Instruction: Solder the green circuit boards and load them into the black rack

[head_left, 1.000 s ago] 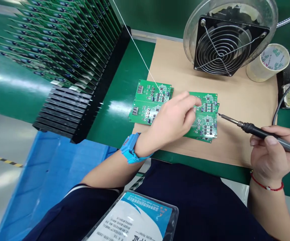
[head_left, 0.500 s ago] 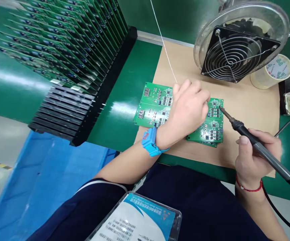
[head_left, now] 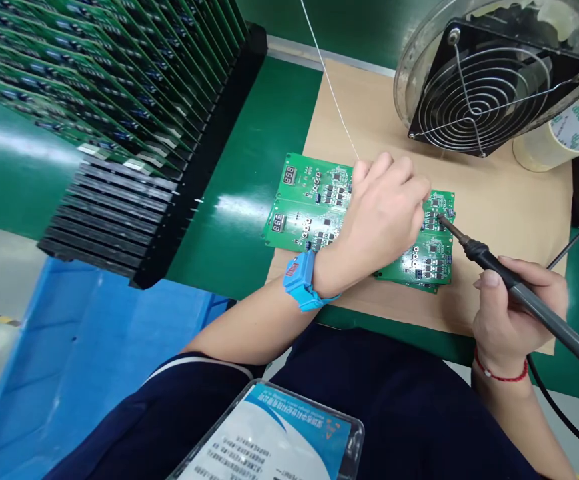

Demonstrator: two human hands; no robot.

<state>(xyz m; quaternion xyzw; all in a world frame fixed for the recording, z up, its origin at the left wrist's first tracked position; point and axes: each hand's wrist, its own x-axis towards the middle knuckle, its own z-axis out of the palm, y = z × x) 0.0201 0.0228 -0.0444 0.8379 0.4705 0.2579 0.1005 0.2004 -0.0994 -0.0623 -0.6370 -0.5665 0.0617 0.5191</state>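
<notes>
Fingers closed, my left hand (head_left: 387, 200) is over the green circuit boards, gripping a thin solder wire (head_left: 330, 83) that runs down from above into the fist. Its fingertips are turned away and hidden. On that wrist sits a blue strap (head_left: 300, 281). A soldering iron (head_left: 524, 293) is held like a pen in my right hand (head_left: 512, 320); its tip rests on or just over the chips near the right edge of the right circuit board (head_left: 412, 263). Partly under my left hand lies the left circuit board (head_left: 294, 213), with two small digit displays.
A fan (head_left: 474, 107) in a clear round hood stands at the back right, beside a tape roll (head_left: 544, 147). Many boards stand upright in a black rack (head_left: 114, 213) at left. Brown cardboard (head_left: 499, 200) covers part of the green table. A blue bin (head_left: 99, 347) is below.
The view has shifted and come slightly closer, so the fan looks larger. Both hands keep their grips, and the iron's tip stays at the right board's chips.
</notes>
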